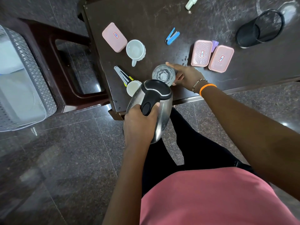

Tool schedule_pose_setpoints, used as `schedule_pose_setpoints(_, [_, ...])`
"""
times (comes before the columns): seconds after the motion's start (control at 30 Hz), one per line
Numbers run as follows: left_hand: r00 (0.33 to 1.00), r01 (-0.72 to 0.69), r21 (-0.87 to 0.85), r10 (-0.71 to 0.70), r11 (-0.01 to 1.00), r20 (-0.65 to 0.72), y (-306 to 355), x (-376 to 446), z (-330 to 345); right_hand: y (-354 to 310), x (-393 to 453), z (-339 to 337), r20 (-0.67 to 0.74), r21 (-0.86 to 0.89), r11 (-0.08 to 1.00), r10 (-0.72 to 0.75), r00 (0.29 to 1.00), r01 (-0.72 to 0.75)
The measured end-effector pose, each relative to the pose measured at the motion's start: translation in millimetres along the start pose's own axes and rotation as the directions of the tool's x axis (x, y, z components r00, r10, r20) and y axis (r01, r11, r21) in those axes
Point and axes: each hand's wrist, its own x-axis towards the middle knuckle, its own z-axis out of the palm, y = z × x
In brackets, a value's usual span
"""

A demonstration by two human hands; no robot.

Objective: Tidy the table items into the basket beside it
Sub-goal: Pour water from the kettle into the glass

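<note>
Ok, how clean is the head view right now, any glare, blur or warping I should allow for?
Head view: wide-angle warp bends the table edges and basket. Bright glare spots sit on the polished floor and the steel kettle in the left hand. The centre is sharp, including the glass at the right hand; the far top corners smear, blurring the mesh cup.

Unreadable labels on pink boxes (201,53)
</note>
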Motion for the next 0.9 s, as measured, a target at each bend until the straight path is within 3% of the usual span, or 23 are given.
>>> schedule_pose_setpoints(0.47, [1.000,-0.015,0.134,0.013,0.991,0.012,8.2,-2.0,1.3,-5.8,1.1,-8.8,-0.009,-0.261,0.964,-0.049,0.999,0.045])
schedule_pose_setpoints(0.9, [1.000,-0.002,0.138,0.001,0.990,0.009,11.6,-4.4,5.1,-7.5,2.6,-8.5,-0.026,-0.299,0.953,-0.057,0.998,0.046])
